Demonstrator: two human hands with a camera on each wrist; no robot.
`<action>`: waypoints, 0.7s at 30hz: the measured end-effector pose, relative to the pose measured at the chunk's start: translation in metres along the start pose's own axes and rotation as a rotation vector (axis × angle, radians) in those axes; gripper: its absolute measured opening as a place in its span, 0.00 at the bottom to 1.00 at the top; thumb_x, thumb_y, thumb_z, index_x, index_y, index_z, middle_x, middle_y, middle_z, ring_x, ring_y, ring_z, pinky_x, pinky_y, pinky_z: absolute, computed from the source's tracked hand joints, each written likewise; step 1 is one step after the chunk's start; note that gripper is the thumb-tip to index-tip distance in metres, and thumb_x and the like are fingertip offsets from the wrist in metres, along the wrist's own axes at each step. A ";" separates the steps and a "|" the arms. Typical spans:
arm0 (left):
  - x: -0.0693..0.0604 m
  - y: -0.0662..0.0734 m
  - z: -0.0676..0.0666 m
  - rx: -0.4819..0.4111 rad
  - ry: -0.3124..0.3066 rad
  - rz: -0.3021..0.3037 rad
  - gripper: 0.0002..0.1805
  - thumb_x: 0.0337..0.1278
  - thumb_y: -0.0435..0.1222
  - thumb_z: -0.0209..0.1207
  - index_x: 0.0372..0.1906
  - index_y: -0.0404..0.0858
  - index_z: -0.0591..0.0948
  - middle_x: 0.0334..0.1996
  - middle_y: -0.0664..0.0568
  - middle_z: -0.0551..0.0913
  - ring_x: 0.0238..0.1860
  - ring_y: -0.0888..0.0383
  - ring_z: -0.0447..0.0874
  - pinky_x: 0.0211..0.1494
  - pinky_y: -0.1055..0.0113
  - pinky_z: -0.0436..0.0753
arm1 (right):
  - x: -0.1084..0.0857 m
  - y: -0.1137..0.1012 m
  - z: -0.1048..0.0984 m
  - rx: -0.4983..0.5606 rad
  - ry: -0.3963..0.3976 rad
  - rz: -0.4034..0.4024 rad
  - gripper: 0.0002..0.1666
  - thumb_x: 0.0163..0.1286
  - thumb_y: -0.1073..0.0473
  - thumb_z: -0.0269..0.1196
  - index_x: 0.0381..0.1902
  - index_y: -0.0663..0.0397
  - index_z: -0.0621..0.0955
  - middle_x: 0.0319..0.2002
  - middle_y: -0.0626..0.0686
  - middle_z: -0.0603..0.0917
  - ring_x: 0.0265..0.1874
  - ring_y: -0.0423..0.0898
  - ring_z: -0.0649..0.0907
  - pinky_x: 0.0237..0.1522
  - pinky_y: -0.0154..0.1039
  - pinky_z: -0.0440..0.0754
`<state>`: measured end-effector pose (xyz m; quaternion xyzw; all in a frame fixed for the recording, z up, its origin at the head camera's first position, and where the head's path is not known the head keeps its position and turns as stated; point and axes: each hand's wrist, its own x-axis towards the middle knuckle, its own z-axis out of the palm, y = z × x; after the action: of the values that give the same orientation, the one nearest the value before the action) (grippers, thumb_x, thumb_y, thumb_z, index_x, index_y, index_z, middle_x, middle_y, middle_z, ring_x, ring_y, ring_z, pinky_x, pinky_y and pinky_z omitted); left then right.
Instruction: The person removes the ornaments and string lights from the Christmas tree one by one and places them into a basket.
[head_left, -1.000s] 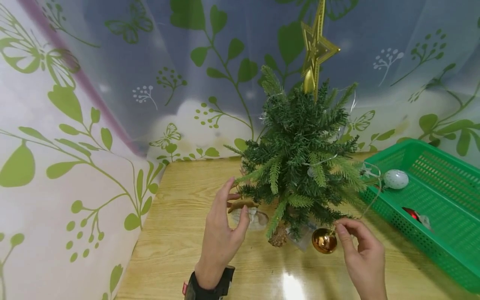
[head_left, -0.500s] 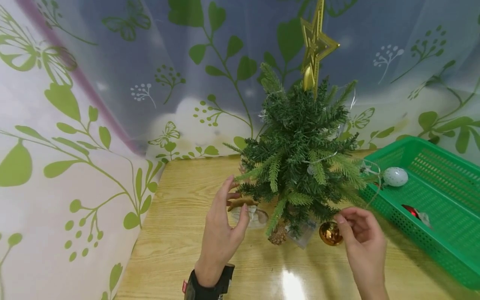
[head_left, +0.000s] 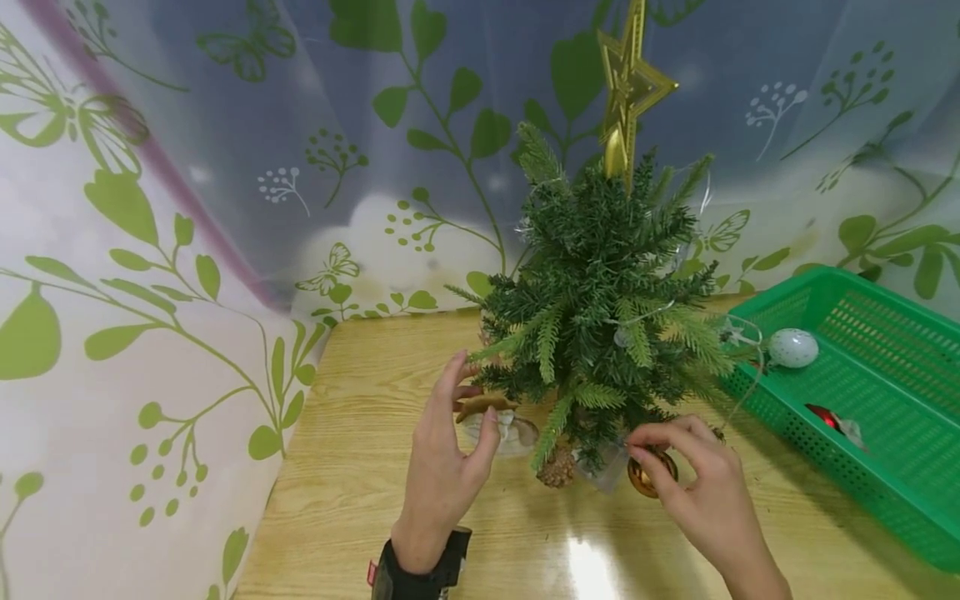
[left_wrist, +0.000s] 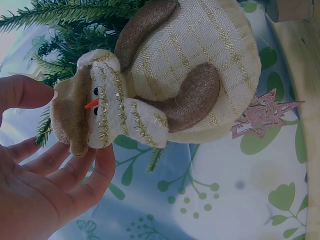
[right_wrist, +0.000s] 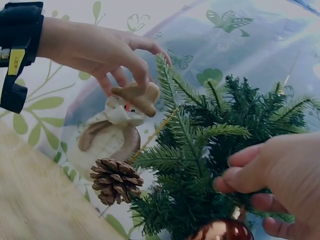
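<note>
Beside the tree [head_left: 592, 283], snowman [left_wrist: 165, 80] head up, long axis upright, gripped by left hand [head_left: 446, 450]; right hand [head_left: 708, 487] by ball [right_wrist: 222, 232], hold unclear.

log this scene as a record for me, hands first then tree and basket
left hand: curled around the snowman's hat
right hand: beside the ball; whether it pinches anything is unclear
tree: star on top, pine cone low down
basket: green, right of the tree, red ornament inside

Bench [head_left: 360, 417]: pale wood grain. Green basket [head_left: 885, 400] rests on it at four o'clock from tree [head_left: 600, 300]. Tree upright, foot hidden.
</note>
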<state>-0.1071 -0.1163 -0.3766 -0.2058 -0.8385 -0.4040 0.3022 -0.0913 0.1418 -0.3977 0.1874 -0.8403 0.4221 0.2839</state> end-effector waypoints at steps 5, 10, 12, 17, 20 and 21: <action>0.000 -0.001 0.000 0.004 -0.006 -0.014 0.41 0.60 0.25 0.58 0.75 0.43 0.55 0.61 0.43 0.73 0.51 0.51 0.79 0.49 0.62 0.79 | -0.008 0.003 -0.010 -0.026 -0.057 0.017 0.23 0.47 0.78 0.71 0.35 0.46 0.85 0.31 0.40 0.81 0.28 0.33 0.73 0.33 0.25 0.69; -0.010 -0.032 0.017 -0.018 0.022 0.026 0.36 0.67 0.33 0.55 0.76 0.41 0.54 0.66 0.49 0.69 0.55 0.54 0.76 0.53 0.63 0.77 | -0.013 0.007 -0.019 -0.049 -0.060 0.090 0.22 0.49 0.78 0.71 0.34 0.46 0.83 0.28 0.42 0.83 0.27 0.34 0.77 0.35 0.24 0.70; -0.011 -0.032 0.017 -0.014 0.019 0.022 0.36 0.66 0.33 0.55 0.76 0.42 0.54 0.66 0.49 0.69 0.55 0.53 0.76 0.54 0.63 0.77 | -0.014 0.009 -0.020 -0.044 -0.049 0.131 0.21 0.51 0.77 0.70 0.35 0.47 0.83 0.28 0.43 0.84 0.26 0.33 0.78 0.36 0.23 0.70; -0.001 -0.002 0.000 -0.008 -0.003 -0.002 0.40 0.60 0.25 0.58 0.75 0.43 0.55 0.61 0.43 0.73 0.51 0.50 0.79 0.50 0.60 0.80 | -0.016 0.010 -0.026 0.013 0.042 0.308 0.14 0.57 0.78 0.66 0.37 0.57 0.82 0.30 0.46 0.84 0.25 0.33 0.82 0.35 0.22 0.75; -0.008 -0.020 0.010 -0.024 0.001 0.009 0.37 0.66 0.32 0.56 0.76 0.43 0.54 0.64 0.47 0.71 0.53 0.52 0.77 0.51 0.62 0.78 | -0.016 0.010 -0.031 0.108 0.160 0.446 0.10 0.61 0.78 0.62 0.40 0.66 0.81 0.31 0.47 0.84 0.25 0.36 0.85 0.33 0.24 0.78; -0.010 -0.027 0.014 -0.015 0.000 0.009 0.35 0.68 0.35 0.54 0.76 0.43 0.54 0.65 0.49 0.70 0.54 0.53 0.77 0.52 0.63 0.78 | -0.016 0.010 -0.033 0.165 0.215 0.487 0.09 0.62 0.78 0.61 0.40 0.69 0.80 0.31 0.47 0.84 0.25 0.37 0.85 0.33 0.24 0.79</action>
<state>-0.1199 -0.1223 -0.4050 -0.2119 -0.8346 -0.4087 0.3025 -0.0745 0.1756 -0.3981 -0.0433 -0.7885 0.5623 0.2453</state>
